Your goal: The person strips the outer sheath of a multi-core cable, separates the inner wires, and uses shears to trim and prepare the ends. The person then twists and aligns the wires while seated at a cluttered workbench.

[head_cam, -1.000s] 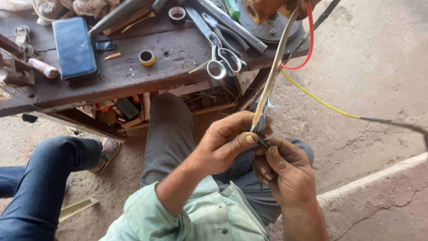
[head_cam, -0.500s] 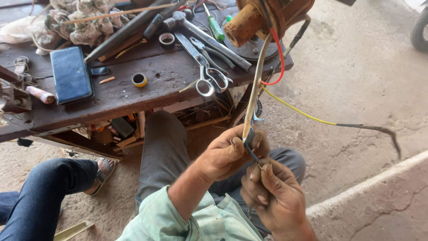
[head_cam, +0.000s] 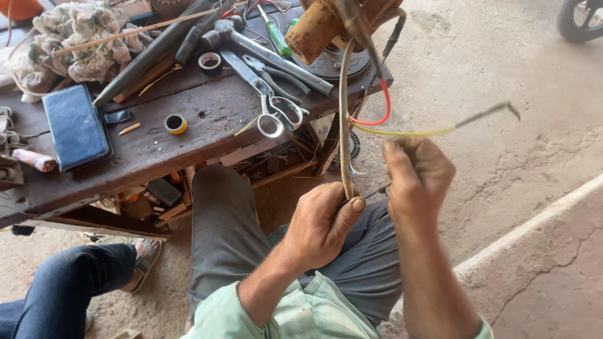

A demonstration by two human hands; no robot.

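A tan sleeve [head_cam: 344, 125] hanging below the bench [head_cam: 188, 135] is pinched in the left hand [head_cam: 323, 223]; a thin wire [head_cam: 375, 191] beside it is gripped by the right hand [head_cam: 418, 176], just apart.

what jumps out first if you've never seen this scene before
In the middle, the left hand pinches a pale sleeved cable that runs up to a rusty motor at the top, while the right hand pulls at a thin wire beside it. A yellow wire and a red wire loop off to the right. Upper left, a worn wooden bench carries scissors, a hammer and a dark blue wallet.
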